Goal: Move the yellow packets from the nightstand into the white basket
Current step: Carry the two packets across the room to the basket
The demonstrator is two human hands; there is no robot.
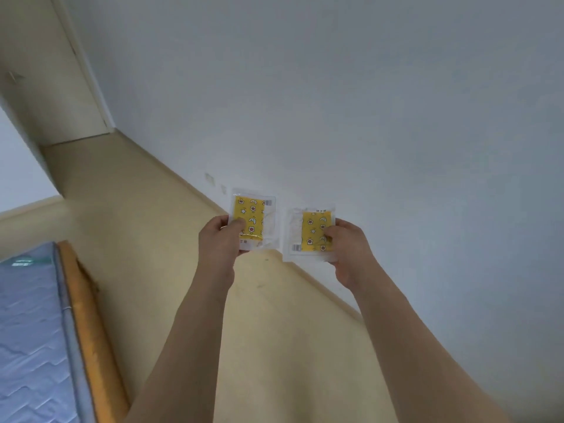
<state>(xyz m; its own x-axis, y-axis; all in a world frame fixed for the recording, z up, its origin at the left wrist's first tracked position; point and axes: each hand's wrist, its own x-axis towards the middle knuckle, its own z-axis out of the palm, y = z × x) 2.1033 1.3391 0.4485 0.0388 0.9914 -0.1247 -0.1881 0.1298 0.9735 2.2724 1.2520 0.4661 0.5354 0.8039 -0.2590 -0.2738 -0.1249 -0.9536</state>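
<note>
I hold two yellow packets up in front of me, each a clear plastic sleeve with a yellow insert printed with stars and moons. My left hand [221,239] pinches the left packet [254,216] at its lower left edge, thumb on the front. My right hand [346,248] pinches the right packet [312,228] at its right edge. Both packets are held upright, side by side and a little apart, above the floor near the wall. Neither the nightstand nor the white basket is in view.
A bed with a blue quilted mattress [29,331] and an orange wooden frame [87,315] lies at the lower left. Beige floor [137,209] runs along a white wall [335,102] to a door [45,87] at the upper left.
</note>
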